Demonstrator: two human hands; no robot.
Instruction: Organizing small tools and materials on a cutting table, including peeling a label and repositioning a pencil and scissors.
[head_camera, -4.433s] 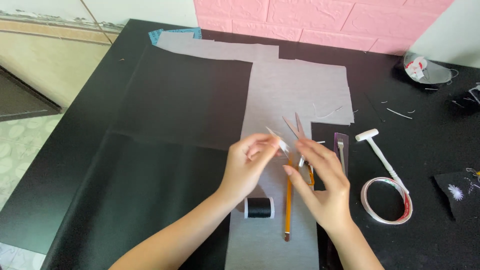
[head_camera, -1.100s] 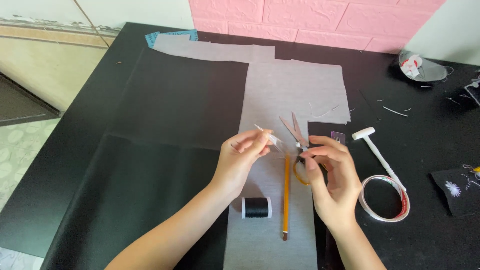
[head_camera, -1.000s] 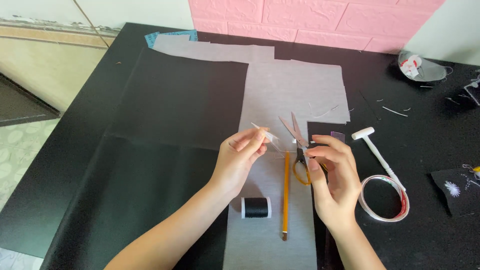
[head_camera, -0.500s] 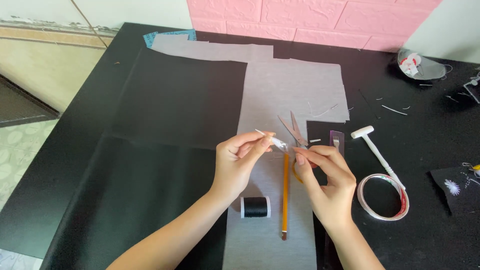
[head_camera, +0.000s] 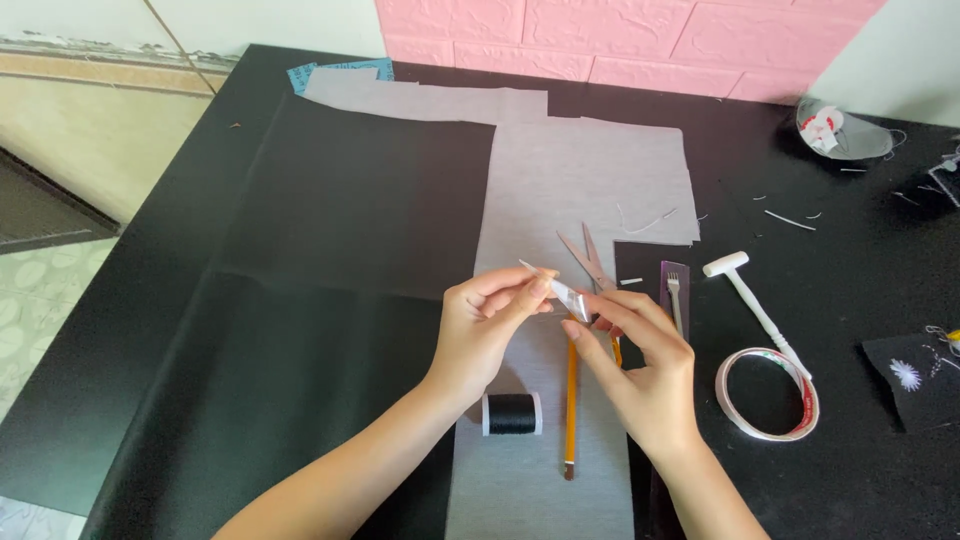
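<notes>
My left hand (head_camera: 487, 330) pinches a small white stick-like piece (head_camera: 552, 283) between thumb and fingers, above the grey fabric (head_camera: 580, 190). My right hand (head_camera: 640, 370) meets it from the right, its fingertips touching the piece's right end. Just beyond the hands lie open scissors (head_camera: 588, 257) with orange handles, partly hidden by my right fingers. An orange pencil (head_camera: 571, 400) lies lengthwise under the hands. A spool of black thread (head_camera: 512, 413) sits by my left wrist.
A large black cloth (head_camera: 300, 250) covers the table's left side. To the right lie a white T-shaped tool (head_camera: 750, 300), a ring of tape (head_camera: 768, 395), a small fork-like tool on a dark strip (head_camera: 674, 290), and embroidered black fabric (head_camera: 910, 375). A pink brick wall stands behind.
My right hand has left the scissors' handles and moved left to meet my left hand at the small white piece. The left hand stayed nearly in place.
</notes>
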